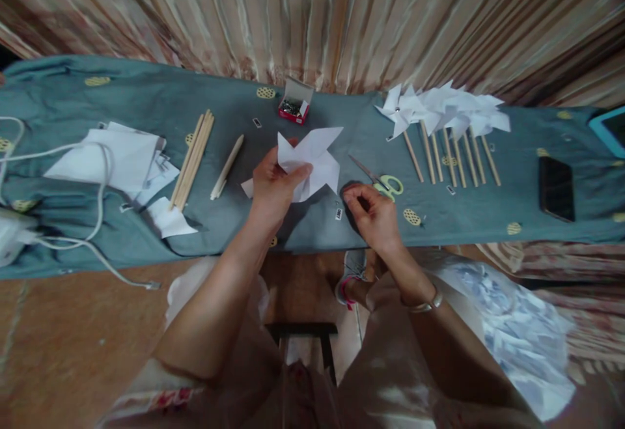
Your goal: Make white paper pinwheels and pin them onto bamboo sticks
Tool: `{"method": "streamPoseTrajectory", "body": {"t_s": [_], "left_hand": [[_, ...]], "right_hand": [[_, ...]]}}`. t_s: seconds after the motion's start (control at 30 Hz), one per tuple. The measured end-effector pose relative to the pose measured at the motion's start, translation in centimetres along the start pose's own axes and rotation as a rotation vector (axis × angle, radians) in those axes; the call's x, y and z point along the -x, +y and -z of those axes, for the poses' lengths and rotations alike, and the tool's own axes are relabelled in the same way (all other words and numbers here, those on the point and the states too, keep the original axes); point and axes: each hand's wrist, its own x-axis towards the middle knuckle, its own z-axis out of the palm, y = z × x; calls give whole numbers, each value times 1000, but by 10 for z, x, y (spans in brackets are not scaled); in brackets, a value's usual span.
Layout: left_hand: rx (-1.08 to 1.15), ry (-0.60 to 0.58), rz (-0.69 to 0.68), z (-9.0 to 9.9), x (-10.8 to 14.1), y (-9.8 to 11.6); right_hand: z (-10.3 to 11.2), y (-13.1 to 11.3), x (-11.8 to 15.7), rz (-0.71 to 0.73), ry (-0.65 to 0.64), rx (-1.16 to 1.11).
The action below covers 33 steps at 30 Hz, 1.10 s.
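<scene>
Over the middle of the cloth-covered table, my left hand pinches a white paper pinwheel near its centre, thumb on top. My right hand is closed, thumb and index finger together, a little right of the pinwheel and low over the table; whatever it may hold is too small to make out. Just beyond that hand lie scissors with pale green handles, their blades toward the pinwheel. A small red box stands with its lid up behind the pinwheel, small metal pieces inside.
Finished pinwheels on sticks lie in a row at right, near a black phone. At left are wooden sticks, a paper stack, a white cable and a pale pointed roll. A plastic bag sits below right.
</scene>
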Motion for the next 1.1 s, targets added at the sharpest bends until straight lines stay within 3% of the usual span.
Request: {"method": "streamPoseTrajectory", "body": {"t_s": [0.57, 1.1], "left_hand": [[-24, -34, 49, -2, 1, -3], [-30, -40, 37, -1, 2, -3]], "right_hand": [[0, 0, -4, 32, -88, -17], [-2, -2, -7, -40, -79, -3]]}}
